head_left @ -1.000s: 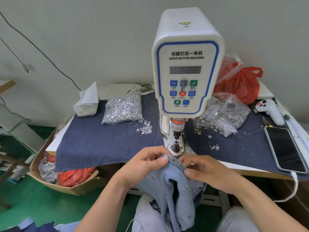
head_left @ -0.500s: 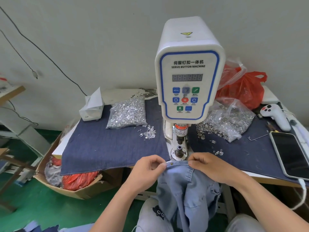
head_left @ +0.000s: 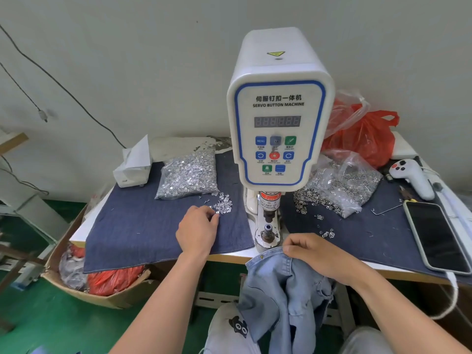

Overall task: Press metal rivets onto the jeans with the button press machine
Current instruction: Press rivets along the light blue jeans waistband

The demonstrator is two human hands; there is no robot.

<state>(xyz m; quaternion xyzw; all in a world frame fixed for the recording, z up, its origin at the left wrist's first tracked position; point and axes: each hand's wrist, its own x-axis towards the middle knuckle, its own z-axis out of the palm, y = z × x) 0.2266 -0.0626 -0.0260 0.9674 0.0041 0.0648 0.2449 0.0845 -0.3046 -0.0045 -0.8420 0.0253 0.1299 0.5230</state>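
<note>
The left hand (head_left: 198, 232) has let go of the jeans (head_left: 283, 282) (waistband edge) and reached the loose rivets (head_left: 223, 206).

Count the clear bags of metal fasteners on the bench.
2. One bag of shiny rivets lies left of the machine; one bag of ring parts lies right of it. More may be hidden behind.

Your left hand (head_left: 198, 232) covers its own fingertips at the loose rivets (head_left: 224, 206) on the bench's denim cover, so it cannot be told whether you have one pinched. The jeans (head_left: 283, 290) run off the bottom edge, and your right hand (head_left: 313, 254) hides the waistband beneath it. The display digits and small button labels on the button press machine (head_left: 278, 129) are unreadable, and the phone (head_left: 438, 238) at the bench's right edge is partly cut off.
</note>
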